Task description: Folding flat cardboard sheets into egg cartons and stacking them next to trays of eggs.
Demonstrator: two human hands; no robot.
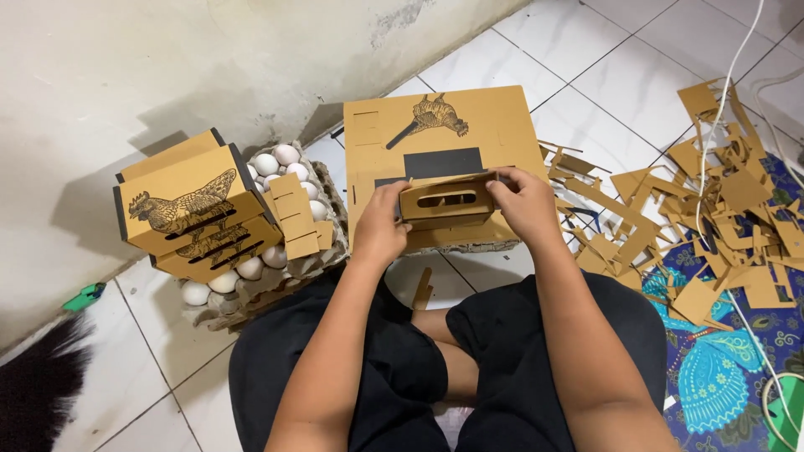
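I am part-way through folding a small brown cardboard box with slotted handle holes, and I judge it half shaped, its flaps not yet tucked. I hold it in front of my lap, resting against the near edge of the large flat brown cardboard sheet printed with a chicken and a black rectangle, which is my landmark here.

My left hand is closed on the left end of the small box, thumb on the front and fingers curled behind. My right hand pinches the right end, fingers over the top edge and thumb pressing the side panel inward.

Left of the flat sheet sit two finished brown boxes with chicken prints and black stripes, stacked on a grey pulp egg tray filled with white eggs. A few loose folded brown cardboard pieces lean on that tray, between the stack and the sheet. Right of the sheet lies a scatter of brown cardboard offcuts over the white tiled floor and a blue patterned mat; a white cable crosses them.

The next move, as I judge it, calls for steady pressure from both ends so the side panel squares up, then a fingertip to seat the tab without creasing the thin card.
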